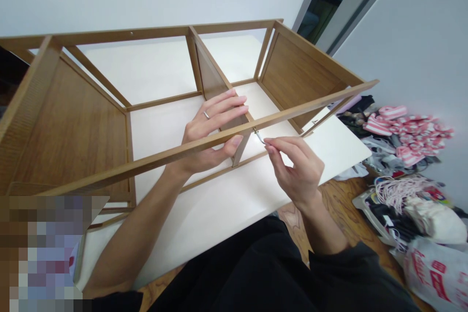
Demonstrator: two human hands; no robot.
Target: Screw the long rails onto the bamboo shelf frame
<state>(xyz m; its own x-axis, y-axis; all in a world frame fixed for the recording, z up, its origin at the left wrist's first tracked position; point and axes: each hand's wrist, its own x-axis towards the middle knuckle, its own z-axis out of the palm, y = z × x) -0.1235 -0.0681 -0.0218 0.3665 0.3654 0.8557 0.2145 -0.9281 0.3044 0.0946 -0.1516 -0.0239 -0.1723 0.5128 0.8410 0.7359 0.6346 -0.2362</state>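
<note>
A brown wooden shelf frame (175, 148) lies on a white table, with panels at both ends and a divider panel (215, 68) across its middle. My left hand (212, 129) reaches around the near rail and grips the frame by the divider, fingers stretched along the panel and thumb near the rail. Between the thumb and fingers of my right hand (298, 165) is a small silvery hex key (260, 137). Its far tip meets the near rail where the divider joins it; a bolt head there is too small to make out.
The white table (219, 219) runs beneath the frame, against a pale wall. On the right, pink-and-white striped cloth (409, 131), a bin with bundled cord (398, 192) and a printed plastic bag (435, 273) crowd the wooden floor. The lower left corner is pixelated.
</note>
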